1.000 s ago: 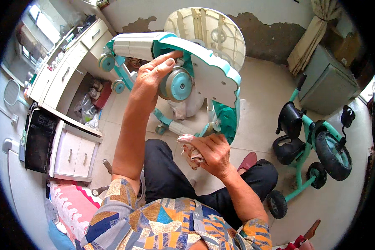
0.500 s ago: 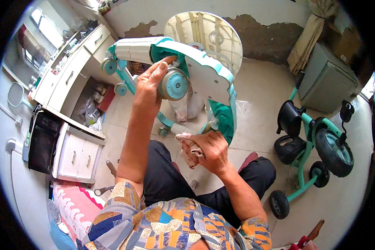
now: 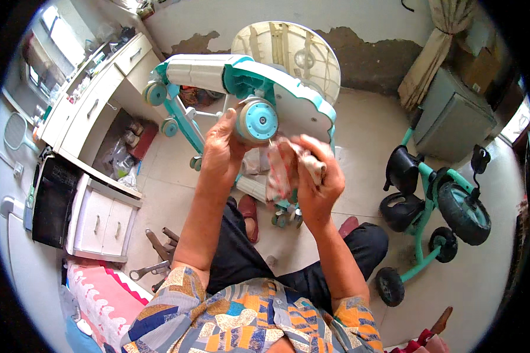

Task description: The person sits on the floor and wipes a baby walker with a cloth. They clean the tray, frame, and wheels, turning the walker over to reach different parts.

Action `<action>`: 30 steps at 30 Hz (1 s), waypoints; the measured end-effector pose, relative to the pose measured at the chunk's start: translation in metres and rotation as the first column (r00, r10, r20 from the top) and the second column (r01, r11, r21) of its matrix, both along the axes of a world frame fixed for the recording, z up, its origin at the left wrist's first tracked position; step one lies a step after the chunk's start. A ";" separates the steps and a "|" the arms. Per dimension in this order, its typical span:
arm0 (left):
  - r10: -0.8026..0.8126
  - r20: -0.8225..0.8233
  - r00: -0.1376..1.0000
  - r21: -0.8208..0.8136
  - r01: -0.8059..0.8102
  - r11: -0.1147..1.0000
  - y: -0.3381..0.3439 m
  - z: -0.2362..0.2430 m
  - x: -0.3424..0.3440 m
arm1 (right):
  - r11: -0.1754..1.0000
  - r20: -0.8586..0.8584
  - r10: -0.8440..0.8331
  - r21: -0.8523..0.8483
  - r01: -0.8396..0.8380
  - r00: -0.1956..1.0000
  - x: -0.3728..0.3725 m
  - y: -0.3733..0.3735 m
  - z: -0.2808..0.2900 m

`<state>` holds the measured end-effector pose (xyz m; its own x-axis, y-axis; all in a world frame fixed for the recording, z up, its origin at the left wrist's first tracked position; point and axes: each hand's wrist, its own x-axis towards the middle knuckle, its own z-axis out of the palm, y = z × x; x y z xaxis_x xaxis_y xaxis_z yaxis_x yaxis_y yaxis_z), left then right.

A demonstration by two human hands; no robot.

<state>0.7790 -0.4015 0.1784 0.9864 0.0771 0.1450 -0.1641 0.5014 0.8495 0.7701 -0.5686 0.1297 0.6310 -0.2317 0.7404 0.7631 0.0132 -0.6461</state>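
My left hand [image 3: 224, 144] is closed around a pale blue caster wheel [image 3: 258, 121] on a white and teal walker-like frame [image 3: 203, 73], held tilted up in front of me. My right hand [image 3: 318, 176], just right of and below the wheel, grips a crumpled pink-and-white cloth [image 3: 280, 170]; its upper edge is near the wheel, and I cannot tell whether they touch. More small casters [image 3: 169, 127] show on the frame's left side and low between my feet. A large pale round panel [image 3: 285, 47] stands behind it.
A green tricycle [image 3: 424, 217] with black wheels lies at my right, before a grey cabinet [image 3: 453, 117]. At my left are a white desk [image 3: 85, 112] with cluttered shelves, a small drawer unit [image 3: 100, 229], metal tools [image 3: 150, 259] on the floor and a pink-patterned cloth [image 3: 100, 294].
My right hand has risen with the cloth from the frame's lower edge to beside the wheel. My left hand has shifted down, and the frame has moved, showing more of its lower casters.
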 end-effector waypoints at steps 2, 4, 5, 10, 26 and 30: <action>0.044 0.007 0.999 0.001 -0.044 0.999 -0.002 -0.003 -0.001 | 0.995 0.167 -0.072 -0.050 0.081 0.983 0.019 0.012 0.023; 0.065 0.048 0.997 -0.016 -0.064 0.998 -0.004 -0.003 -0.001 | 0.975 0.224 -0.126 -0.154 0.162 0.966 0.025 0.025 0.042; 0.067 0.081 0.994 -0.036 -0.064 0.997 -0.006 -0.003 0.002 | 0.952 0.252 -0.137 -0.235 0.198 0.958 0.025 0.028 0.042; 0.122 0.104 0.987 0.121 -0.135 0.984 -0.006 -0.003 -0.002 | 0.835 -0.042 -0.045 -0.549 0.015 0.998 -0.013 0.023 -0.052; 0.222 -0.205 0.953 0.227 -0.174 0.958 0.052 -0.171 0.019 | 0.886 0.072 -0.055 -0.456 0.082 0.996 0.001 0.042 -0.027; 0.151 -0.360 0.921 0.266 -0.054 0.963 0.046 -0.158 0.026 | 0.901 0.039 -0.068 -0.427 0.078 0.997 -0.018 0.019 -0.030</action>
<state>0.8053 -0.3557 0.0204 0.9601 0.1907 -0.2047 0.1500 0.2667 0.9520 0.7521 -0.5491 0.0997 0.6066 0.0657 0.7923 0.7656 -0.3169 -0.5599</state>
